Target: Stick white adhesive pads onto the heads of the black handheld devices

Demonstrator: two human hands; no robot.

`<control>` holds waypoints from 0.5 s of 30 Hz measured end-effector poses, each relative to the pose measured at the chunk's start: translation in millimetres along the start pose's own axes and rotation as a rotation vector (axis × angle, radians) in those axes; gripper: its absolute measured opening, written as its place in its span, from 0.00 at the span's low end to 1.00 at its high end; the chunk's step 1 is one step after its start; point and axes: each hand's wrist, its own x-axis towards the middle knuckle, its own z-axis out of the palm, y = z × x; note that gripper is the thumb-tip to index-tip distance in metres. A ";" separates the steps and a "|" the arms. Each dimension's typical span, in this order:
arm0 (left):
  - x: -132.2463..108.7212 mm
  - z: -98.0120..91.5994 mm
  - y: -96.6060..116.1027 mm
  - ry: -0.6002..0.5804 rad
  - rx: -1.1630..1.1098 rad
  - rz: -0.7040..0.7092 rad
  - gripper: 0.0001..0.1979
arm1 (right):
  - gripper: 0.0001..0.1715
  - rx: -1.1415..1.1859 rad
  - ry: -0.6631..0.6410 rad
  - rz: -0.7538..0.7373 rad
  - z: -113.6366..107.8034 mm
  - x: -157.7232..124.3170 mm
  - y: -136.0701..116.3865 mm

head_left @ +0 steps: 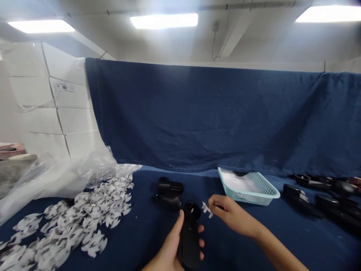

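My left hand (172, 241) is wrapped round a long black plastic housing (189, 241) with a round hollow end pointing away from me. Just to its right, my right hand (227, 212) pinches a small white toothed plastic piece (207, 209). That piece is apart from the housing, near its round end. Beyond the housing lie two black parts (169, 192) close together on the blue cloth. What fills the housing's round end is too dark to make out.
A heap of white plastic pieces (84, 218) spreads over the left side, beside clear plastic wrap (98, 165). A light blue basket (254, 197) stands at the back right. More black housings (301, 201) lie far right. White boxes (42, 101) and a blue curtain (197, 116) border the table.
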 end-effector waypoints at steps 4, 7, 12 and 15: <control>0.7 -4.3 0.8 -0.018 0.018 -0.101 0.44 | 0.10 -0.056 0.028 -0.007 14.3 6.9 7.6; 1.2 -0.4 0.6 0.026 0.037 -0.108 0.45 | 0.11 -0.086 0.043 -0.016 22.9 9.1 13.7; 0.6 6.8 -0.4 0.089 0.086 -0.052 0.43 | 0.11 -0.113 0.066 -0.018 23.9 11.1 18.8; -1.5 10.7 -2.8 0.123 0.107 0.002 0.41 | 0.11 -0.129 0.074 -0.018 21.6 11.0 19.4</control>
